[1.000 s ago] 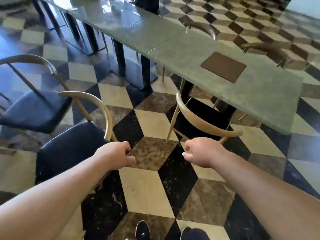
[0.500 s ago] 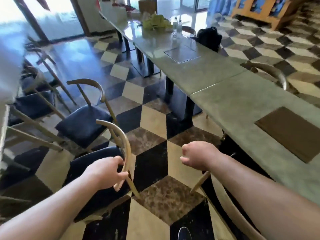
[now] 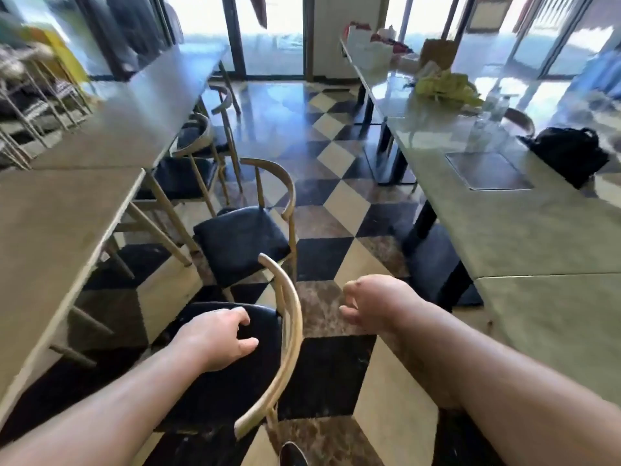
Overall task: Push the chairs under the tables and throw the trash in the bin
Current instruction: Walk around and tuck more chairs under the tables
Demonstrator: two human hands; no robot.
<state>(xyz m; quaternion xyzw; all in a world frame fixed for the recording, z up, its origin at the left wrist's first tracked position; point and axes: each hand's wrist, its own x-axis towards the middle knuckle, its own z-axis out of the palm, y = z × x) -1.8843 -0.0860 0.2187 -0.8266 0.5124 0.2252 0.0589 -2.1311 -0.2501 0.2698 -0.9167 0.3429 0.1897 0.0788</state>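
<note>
The nearest chair [image 3: 290, 334], with a curved wooden back and black seat, stands out from the left table [image 3: 57, 210]. My left hand [image 3: 218, 338] hovers over its seat, fingers apart, holding nothing. My right hand [image 3: 373, 304] floats over the aisle floor, fingers loosely curled, empty. A second chair [image 3: 242, 237] stands out just beyond, and two more chairs [image 3: 191, 153] sit closer to the table. Yellow-green crumpled trash [image 3: 443, 87] lies far up the right table [image 3: 524, 230].
A black bag [image 3: 568, 156] and clear bottles [image 3: 484, 126] rest on the right table, with bags [image 3: 366, 45] at its far end. Black table legs [image 3: 420, 227] line the checkered aisle. Stacked chairs [image 3: 30, 102] stand far left. Glass doors close the far end.
My view swung left from the right table toward the aisle and left table. My left hand let go of the chair's back and now hovers over the seat. My right hand left the other chair.
</note>
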